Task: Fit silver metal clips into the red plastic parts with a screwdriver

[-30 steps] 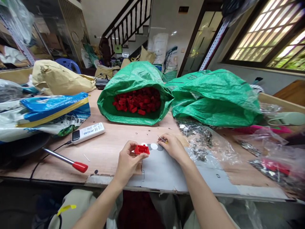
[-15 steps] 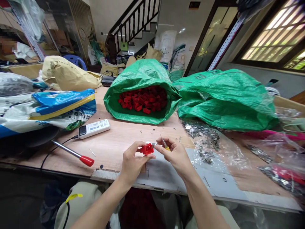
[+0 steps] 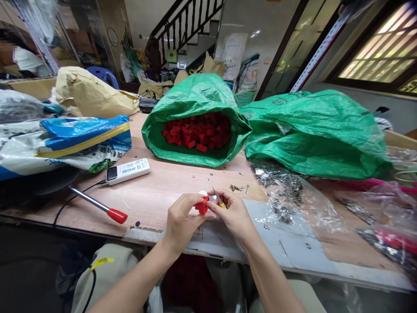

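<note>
In the head view, my left hand (image 3: 180, 216) is closed, pinching a small red plastic housing (image 3: 202, 206) between thumb and fingers above the front of the table. My right hand (image 3: 232, 214) is closed around a small pointed tool (image 3: 222, 204) with a yellow handle; its thin metal tip slants up and away from the housing. Thumb and fingertips of that hand meet the housing's right side. Whether they also pinch a small metal part there is hidden. Small metal pieces (image 3: 239, 188) lie just beyond my right hand.
A green sack (image 3: 195, 93) full of red plastic parts stands open behind my hands, another green sack (image 3: 322, 130) to its right. Clear plastic with metal bits (image 3: 283, 200) lies at right. At left are a white handheld device (image 3: 128, 171) and a red-tipped lever (image 3: 116, 215).
The red housing has turned in my left hand, its slotted face less visible. My right fingertips have come in against it. The view has shifted slightly.
</note>
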A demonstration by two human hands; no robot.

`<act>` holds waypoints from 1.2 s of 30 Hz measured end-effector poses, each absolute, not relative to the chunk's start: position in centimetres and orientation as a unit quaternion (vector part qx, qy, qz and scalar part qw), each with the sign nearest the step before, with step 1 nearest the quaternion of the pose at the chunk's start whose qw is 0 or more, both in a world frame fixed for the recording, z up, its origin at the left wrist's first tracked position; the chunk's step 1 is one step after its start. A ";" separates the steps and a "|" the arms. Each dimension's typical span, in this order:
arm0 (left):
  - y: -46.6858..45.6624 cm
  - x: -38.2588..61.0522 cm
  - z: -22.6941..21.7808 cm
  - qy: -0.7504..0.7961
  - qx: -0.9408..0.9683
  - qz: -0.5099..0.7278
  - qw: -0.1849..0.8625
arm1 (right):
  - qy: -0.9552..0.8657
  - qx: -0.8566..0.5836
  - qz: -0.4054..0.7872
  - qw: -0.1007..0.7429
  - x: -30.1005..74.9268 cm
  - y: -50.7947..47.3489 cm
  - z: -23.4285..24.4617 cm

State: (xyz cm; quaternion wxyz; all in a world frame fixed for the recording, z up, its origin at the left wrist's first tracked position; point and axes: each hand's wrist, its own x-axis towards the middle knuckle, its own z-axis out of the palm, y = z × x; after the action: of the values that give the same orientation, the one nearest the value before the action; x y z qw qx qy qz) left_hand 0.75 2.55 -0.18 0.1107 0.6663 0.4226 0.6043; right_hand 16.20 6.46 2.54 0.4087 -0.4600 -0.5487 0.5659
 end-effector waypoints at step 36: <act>2.2 0.7 -0.3 0.402 0.614 0.634 0.244 | -0.447 -0.353 0.771 0.284 17.3 5.9 2.7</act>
State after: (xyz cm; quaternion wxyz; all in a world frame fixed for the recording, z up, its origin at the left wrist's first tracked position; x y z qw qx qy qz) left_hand 0.70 2.23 -0.28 0.2439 0.6138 0.4020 0.6342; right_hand 17.33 5.92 2.65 0.2844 -0.3531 -0.4474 0.7709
